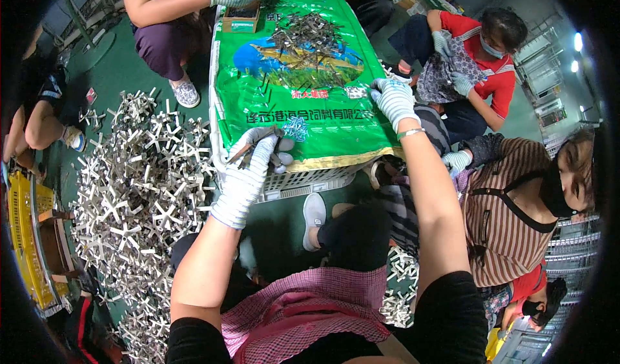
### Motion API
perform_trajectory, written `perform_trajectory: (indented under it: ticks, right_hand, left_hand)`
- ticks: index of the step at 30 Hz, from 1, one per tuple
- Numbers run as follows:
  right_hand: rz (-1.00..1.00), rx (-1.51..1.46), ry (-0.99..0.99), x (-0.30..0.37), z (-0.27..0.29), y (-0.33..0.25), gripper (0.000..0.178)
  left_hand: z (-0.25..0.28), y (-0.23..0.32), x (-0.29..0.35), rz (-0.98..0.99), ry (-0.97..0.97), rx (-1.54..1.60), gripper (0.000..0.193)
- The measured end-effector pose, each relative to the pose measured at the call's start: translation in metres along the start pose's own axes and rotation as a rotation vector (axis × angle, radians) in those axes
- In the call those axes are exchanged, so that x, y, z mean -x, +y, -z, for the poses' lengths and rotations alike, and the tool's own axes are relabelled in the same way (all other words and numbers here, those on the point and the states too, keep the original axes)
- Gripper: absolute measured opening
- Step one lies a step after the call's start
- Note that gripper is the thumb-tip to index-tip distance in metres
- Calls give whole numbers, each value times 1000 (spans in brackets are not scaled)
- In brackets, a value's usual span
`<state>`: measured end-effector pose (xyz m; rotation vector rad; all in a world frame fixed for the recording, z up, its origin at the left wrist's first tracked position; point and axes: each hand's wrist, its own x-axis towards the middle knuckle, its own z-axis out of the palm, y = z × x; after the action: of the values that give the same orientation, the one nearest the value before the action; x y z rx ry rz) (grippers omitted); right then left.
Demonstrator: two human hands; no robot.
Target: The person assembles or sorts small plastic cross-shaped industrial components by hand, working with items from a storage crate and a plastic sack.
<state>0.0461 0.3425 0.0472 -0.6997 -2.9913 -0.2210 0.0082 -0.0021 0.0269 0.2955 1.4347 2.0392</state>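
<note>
My left hand (253, 161), in a striped white glove with grey fingertips, is closed over the near left corner of a green printed sack (258, 115). Thin dark brownish strips poke out of its curled fingers. At the sack's right edge, my right hand (394, 102) is gloved too, its fingers bent and drawn together; what they hold, if anything, is too small to make out. Beside its fingertips sits a small silvery heap (355, 91). A little bluish heap (296, 129) lies near my left hand. Farther back, dark thin metal strips (310, 38) are piled on the sack.
Under the sack stands a white plastic crate (303, 182). A wooden box (241, 20) rests at its far left corner. Star-shaped metal parts (145, 196) cover the floor at left, with more parts (402, 273) at right. Gloved co-workers sit around the far and right sides.
</note>
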Motion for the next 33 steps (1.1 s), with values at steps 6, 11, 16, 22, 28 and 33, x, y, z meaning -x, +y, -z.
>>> perform_trajectory:
  ticks: [6, 11, 16, 22, 28, 33]
  right_hand:
    - [209, -892, 151, 64, 20, -82, 27]
    - [202, -1826, -299, 107, 0, -166, 38]
    - [397, -1290, 148, 107, -8, -163, 29]
    - [410, -1097, 235, 102, -3, -165, 19]
    - [282, -890, 491, 96, -4, -147, 15]
    - [273, -964, 444, 101, -5, -159, 13]
  left_hand:
    - [-2, 0, 2, 55, 22, -6, 31]
    - [6, -25, -6, -25, -84, -48, 28]
    - [2, -11, 7, 103, -60, -144, 30]
    - [4, -12, -2, 2, -49, -261, 24]
    - [-10, -6, -7, 141, -101, -22, 26]
    - [-4, -20, -2, 59, -161, -45, 26]
